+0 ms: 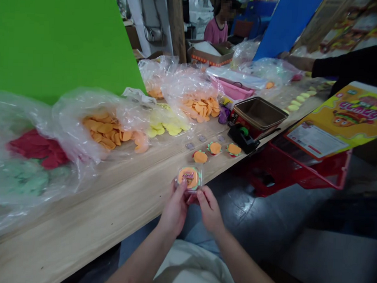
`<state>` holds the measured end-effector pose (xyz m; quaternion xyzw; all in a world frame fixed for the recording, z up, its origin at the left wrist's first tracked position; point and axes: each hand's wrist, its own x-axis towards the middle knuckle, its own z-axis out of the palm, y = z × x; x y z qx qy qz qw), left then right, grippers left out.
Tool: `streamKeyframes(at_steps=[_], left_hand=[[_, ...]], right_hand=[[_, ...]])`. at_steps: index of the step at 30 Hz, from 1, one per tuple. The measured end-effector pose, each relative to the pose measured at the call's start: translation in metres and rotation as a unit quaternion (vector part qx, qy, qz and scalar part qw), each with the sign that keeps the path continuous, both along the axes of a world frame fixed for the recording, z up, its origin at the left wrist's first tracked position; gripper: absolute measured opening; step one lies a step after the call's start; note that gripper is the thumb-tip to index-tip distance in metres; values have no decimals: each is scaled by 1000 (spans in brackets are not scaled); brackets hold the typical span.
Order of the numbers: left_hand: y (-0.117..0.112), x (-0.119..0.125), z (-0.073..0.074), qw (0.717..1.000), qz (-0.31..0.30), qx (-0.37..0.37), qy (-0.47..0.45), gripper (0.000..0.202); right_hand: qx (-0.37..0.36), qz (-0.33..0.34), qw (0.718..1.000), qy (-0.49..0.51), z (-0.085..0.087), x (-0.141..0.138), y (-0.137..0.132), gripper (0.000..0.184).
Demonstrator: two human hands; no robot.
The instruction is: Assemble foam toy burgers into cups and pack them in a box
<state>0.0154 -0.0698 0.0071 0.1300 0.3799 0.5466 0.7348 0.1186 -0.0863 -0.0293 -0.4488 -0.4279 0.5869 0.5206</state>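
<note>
Left hand: the left hand [174, 209] pinched the case's near left side, its thumb lying over the printed face.
Right hand: the right hand [211, 209] pinched the near right corner between thumb and fingers.
Clear case: the clear case [189, 177], with an orange-topped toy burger inside, was held at the near edge of the wooden bench [89, 220]; whether it touched the top could not be told.
Slip risk: a slack pinch, I judged, could drop it past the edge to the floor [250, 212]; a hard or uneven thumb push might bend the plastic or shift the burger.
Case direction: the printed face looked up, its lettering apparently upright to the wearer; the outline was nearly square, so no long axis was certain.
Loose burgers: 3 toy burgers [214, 148] lay just beyond, apart from each other.
Tape dispenser: the black tape dispenser [244, 140] stood beside the open tin [265, 109], near the burgers.
Bagged pieces: clear bags held orange pieces [105, 130] and yellow pieces [167, 126].
Co-worker: a dark sleeve [348, 66] reached over the bench's far end.
</note>
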Motion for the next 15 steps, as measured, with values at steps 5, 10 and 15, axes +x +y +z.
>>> streamKeyframes(at_steps=[5,10,15], left_hand=[[20,-3,5,993,-107,-5,57,32],[51,10,8,970,-195,8,142,40],[70,4,-7,988,-73,-16,137,19]], right_hand=[[-20,-13,998,-52,9,56,37,38],[-11,20,984,-178,13,82,63,36],[-4,-118,953,-280,-6,145,74,29]])
